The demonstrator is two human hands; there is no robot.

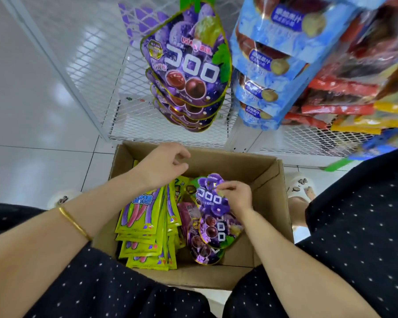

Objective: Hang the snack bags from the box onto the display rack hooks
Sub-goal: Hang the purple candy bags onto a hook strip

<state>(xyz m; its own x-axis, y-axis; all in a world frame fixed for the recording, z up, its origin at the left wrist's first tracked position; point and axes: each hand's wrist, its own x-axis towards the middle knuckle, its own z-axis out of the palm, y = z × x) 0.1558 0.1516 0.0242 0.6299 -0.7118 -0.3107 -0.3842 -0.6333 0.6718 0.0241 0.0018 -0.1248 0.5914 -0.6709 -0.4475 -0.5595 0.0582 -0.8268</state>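
Head view: a brown cardboard box [239,161] sits on the white tiled floor [32,125] below a white wire-mesh display rack [90,53]. On the rack hang purple grape-print bags [188,65] and pale blue bags [269,65]. In the box, yellow-green bags [145,226] crowd the left side. The right hand [237,196] pinches the top purple snack bag [212,203]. The left hand [163,166] hovers above the box, loosely curled and holding nothing.

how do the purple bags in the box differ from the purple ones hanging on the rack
The hanging purple bags form a neat overlapping stack on the rack; the boxed purple bags lie loose and tilted in the cardboard box. No hand touches the hanging purple bags; the right hand pinches the topmost of the boxed purple bags. Both show the same purple grape print.
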